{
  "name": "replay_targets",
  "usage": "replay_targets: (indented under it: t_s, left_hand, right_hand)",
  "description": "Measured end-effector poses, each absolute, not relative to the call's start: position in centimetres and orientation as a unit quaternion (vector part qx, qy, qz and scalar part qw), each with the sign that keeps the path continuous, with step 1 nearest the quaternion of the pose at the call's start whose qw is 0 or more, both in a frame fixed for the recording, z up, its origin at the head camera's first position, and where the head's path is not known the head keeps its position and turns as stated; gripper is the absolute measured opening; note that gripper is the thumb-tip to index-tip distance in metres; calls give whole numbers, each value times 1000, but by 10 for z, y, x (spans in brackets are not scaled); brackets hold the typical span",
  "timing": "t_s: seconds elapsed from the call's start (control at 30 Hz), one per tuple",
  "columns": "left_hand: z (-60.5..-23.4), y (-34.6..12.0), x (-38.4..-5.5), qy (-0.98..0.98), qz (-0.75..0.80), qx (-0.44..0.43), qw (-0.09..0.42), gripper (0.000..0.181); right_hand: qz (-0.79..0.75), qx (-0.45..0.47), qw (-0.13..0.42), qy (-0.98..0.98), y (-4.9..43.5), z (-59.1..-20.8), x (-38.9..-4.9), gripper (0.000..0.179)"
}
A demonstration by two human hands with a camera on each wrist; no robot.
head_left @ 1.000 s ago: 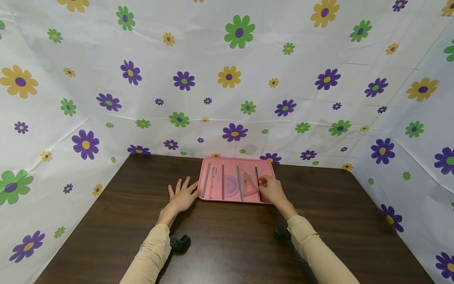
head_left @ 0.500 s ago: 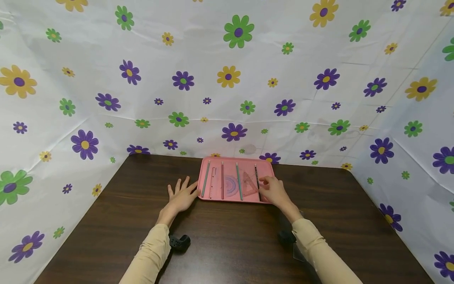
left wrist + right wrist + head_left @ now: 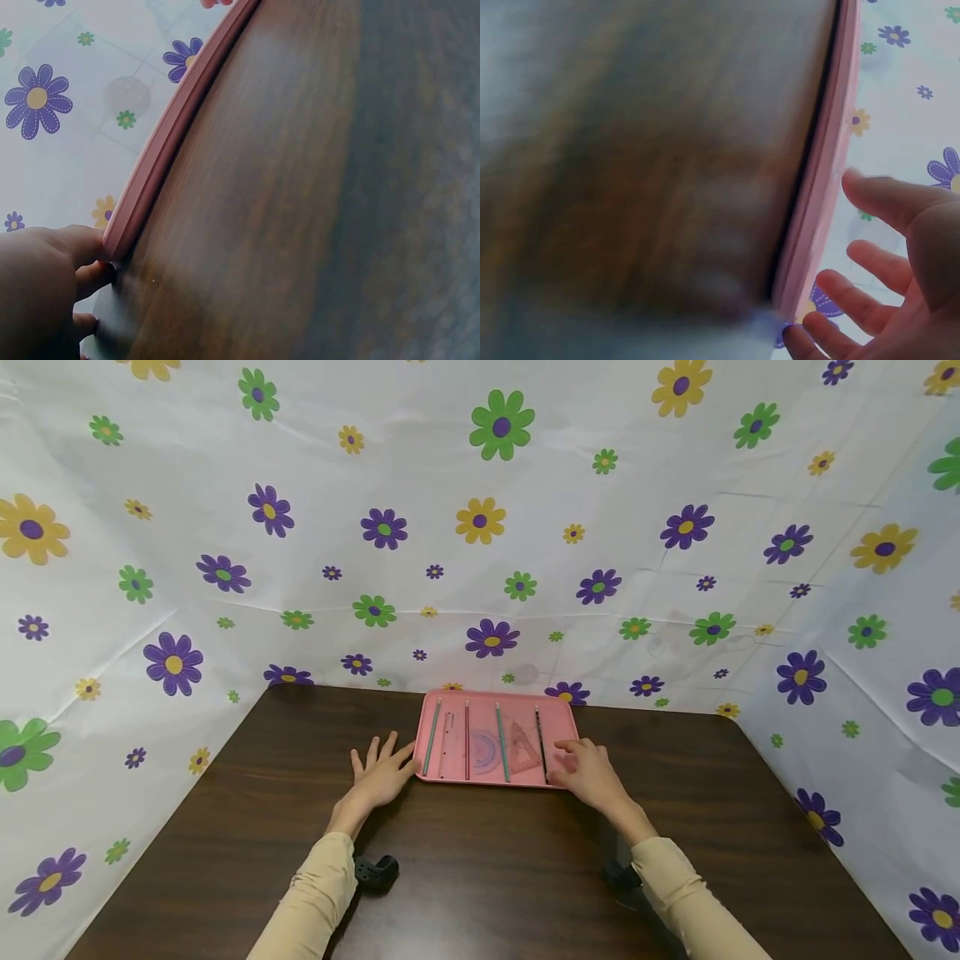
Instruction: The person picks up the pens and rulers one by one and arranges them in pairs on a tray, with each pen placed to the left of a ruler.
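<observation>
A pink tray [image 3: 450, 702] lies near the back of the table. In it, from left to right, are a green pencil [image 3: 432, 737], a clear ruler [image 3: 446, 745], a red pencil [image 3: 467, 741], a protractor [image 3: 485, 752], a second green pencil [image 3: 502, 743], a set square [image 3: 523, 748] and a black pencil [image 3: 540, 739]. My left hand [image 3: 381, 776] rests on the table with fingers spread, its thumb touching the tray's left front corner. Over the tray's right front corner, my right hand [image 3: 592, 774] holds nothing, its fingers apart beside the black pencil.
The dark wooden table [image 3: 480, 877] runs up to a white sheet with printed flowers [image 3: 405, 468] behind and at both sides. Black wrist devices sit under the left wrist [image 3: 377, 874] and the right wrist [image 3: 621, 874].
My right hand has let go of the black pencil and moved slightly right, its fingers spreading. The black pencil now lies in the tray. My left hand stays at the tray's corner.
</observation>
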State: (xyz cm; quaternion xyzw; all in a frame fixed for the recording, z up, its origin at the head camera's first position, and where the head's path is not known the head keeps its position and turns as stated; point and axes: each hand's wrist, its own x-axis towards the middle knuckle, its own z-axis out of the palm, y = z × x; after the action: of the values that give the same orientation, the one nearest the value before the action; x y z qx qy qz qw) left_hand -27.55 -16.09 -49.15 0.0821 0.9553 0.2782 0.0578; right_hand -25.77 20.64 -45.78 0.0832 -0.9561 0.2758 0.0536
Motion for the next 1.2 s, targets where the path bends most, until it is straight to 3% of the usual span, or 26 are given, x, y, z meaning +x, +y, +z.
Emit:
replay_targets:
  t_s: [0.67,1.2]
  left_hand:
    - [-491,-161,-274,952,290,83,60,58]
    - [-490,-161,-275,953,285,86,55,57]
  right_hand:
    - [252,62,28,-965,232,-456,-225,89]
    - [221,128,-117,-960,266,-440,-190,118]
